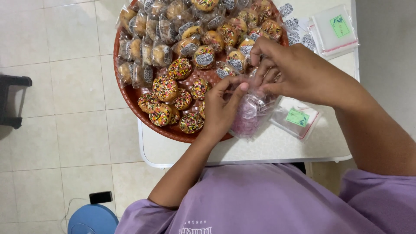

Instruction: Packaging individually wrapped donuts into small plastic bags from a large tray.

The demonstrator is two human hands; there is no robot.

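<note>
Clear plastic bag (250, 113) pinched by left hand (220, 108) and right hand (291, 71) over white table (268, 149).
Fingers clamped on bag mouth — round red woven tray (130, 93) beside, partly hidden; about nine unwrapped sprinkle-topped cookies (165, 88), two flat bag stacks (297, 119) counted.

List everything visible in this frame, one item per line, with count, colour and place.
Round woven tray: one, reddish-brown, on table's left end.
Unwrapped sprinkle-topped doughnuts: about ten, multicoloured, tray front.
Doughnuts wrapped in clear bags: many, golden, tray back.
Clear plastic bag with pink doughnut: one, between both hands.
Stacks of empty clear bags: two, green-labelled, table right and far corner.
White table: one, centre.
Black phone: one, tiled floor.
Blue round stool: one, bottom left.
Left hand: holds bag.
Right hand: pinches bag's top.
</note>
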